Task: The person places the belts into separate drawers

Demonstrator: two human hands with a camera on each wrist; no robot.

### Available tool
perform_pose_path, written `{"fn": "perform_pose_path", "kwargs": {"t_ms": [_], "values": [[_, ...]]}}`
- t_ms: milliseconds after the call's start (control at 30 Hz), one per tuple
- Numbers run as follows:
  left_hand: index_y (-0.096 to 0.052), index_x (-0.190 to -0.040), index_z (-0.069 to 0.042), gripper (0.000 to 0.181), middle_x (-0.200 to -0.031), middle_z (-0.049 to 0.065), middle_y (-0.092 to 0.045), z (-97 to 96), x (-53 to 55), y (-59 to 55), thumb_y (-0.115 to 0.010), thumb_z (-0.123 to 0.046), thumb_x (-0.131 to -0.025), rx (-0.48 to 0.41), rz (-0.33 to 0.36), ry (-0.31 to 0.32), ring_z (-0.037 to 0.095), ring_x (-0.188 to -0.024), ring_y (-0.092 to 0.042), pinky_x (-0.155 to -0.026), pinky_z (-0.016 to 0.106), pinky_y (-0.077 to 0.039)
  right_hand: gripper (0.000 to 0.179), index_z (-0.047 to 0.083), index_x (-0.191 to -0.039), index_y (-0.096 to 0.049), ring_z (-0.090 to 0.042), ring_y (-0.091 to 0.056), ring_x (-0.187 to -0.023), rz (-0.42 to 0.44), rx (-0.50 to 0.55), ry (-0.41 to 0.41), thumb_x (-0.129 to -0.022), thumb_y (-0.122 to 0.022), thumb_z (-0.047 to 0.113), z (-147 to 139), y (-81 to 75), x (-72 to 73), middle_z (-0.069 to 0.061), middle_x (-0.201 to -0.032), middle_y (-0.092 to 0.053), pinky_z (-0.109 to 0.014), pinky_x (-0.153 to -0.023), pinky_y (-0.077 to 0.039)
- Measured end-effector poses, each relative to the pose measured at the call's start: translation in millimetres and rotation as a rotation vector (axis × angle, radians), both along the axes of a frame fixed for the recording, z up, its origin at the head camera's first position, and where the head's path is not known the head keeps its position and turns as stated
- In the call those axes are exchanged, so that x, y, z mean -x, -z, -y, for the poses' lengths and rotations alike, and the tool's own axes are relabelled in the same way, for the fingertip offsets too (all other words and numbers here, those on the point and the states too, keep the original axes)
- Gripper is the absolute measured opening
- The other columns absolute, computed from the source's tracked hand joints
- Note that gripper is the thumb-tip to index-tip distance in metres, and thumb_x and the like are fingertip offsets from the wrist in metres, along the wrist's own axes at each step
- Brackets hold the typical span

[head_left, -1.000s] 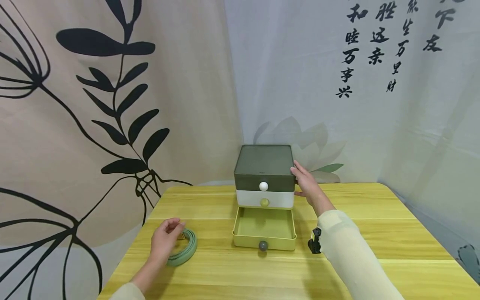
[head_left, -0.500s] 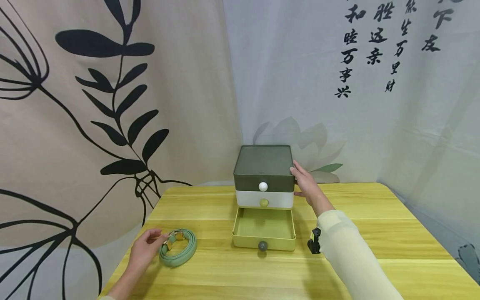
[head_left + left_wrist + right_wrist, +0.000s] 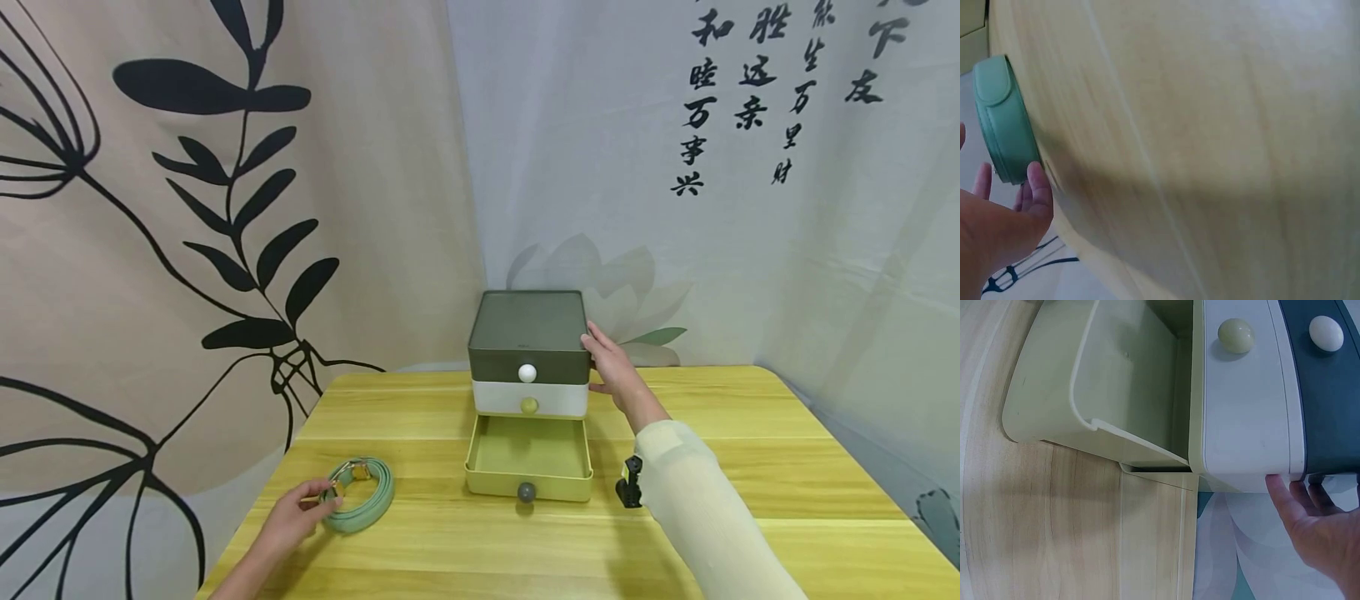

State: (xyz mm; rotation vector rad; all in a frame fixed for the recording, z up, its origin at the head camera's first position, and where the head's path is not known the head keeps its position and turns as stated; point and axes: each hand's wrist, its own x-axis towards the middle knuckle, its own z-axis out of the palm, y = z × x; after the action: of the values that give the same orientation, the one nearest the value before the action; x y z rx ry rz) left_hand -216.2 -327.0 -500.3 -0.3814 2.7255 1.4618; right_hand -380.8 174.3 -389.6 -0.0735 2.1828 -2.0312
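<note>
A coiled green belt [image 3: 372, 510] with gold buckle parts lies at the left of the table. My left hand [image 3: 291, 518] is at the coil's left side, its fingertips and thumb overlapping the edge near the buckle. In the left wrist view, the fingers [image 3: 1038, 181] are spread close to the end of the belt [image 3: 1007, 119]. A stacked drawer box [image 3: 528, 321] stands at the back, dark grey above white. Its bottom yellow-green drawer [image 3: 495, 482] is pulled out with nothing inside. My right hand [image 3: 618, 371] rests against the box's right side, fingers nearly straight.
The wooden table [image 3: 420, 558] lies under everything. Round knobs front the drawers, a grey one [image 3: 527, 492] on the pulled-out drawer. A printed curtain [image 3: 375, 167] hangs behind the table. A small black device [image 3: 630, 482] sits on my right sleeve.
My left hand drew back left from over the belt, uncovering the buckle, then came in to the coil's left edge. My right hand and the box have not moved.
</note>
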Motion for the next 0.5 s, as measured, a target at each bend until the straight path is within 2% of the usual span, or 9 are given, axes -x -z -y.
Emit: {"fn": "perform_pose_path", "kwargs": {"t_ms": [200,400,500], "values": [[-0.058,-0.127,0.006,0.053,-0.121,0.018,-0.06,-1.4,-3.0,6.2,-0.075,-0.029,-0.09,-0.011,-0.015,0.005,0.027,-0.102,-0.058,-0.074,0.036,-0.052,0.061,0.035,-0.159,-0.007,-0.041,-0.017,-0.147,-0.007,-0.006,-0.011,-0.107,-0.036,0.045,-0.5,0.8,-0.5,-0.011,-0.165,-0.001,-0.063,-0.108,-0.031],[-0.057,-0.126,0.009,0.053,-0.119,0.018,-0.061,0.3,-6.8,8.7,-0.079,-0.017,-0.086,-0.026,-0.04,0.062,0.024,-0.099,-0.06,-0.077,0.035,-0.053,0.06,0.036,-0.159,-0.007,-0.04,-0.017,-0.147,-0.003,-0.008,-0.007,-0.107,-0.036,0.045,-0.6,0.7,-0.6,-0.012,-0.165,-0.001,-0.063,-0.108,-0.031],[-0.055,-0.126,0.012,0.054,-0.12,0.02,-0.06,2.2,-8.1,9.7,-0.08,-0.012,-0.084,-0.049,-0.052,0.109,0.026,-0.099,-0.06,-0.077,0.033,-0.053,0.061,0.036,-0.159,-0.007,-0.04,-0.017,-0.147,-0.002,-0.008,-0.005,-0.106,-0.036,0.046,-0.7,0.3,-0.4,-0.012,-0.165,-0.002,-0.063,-0.108,-0.031]]}}
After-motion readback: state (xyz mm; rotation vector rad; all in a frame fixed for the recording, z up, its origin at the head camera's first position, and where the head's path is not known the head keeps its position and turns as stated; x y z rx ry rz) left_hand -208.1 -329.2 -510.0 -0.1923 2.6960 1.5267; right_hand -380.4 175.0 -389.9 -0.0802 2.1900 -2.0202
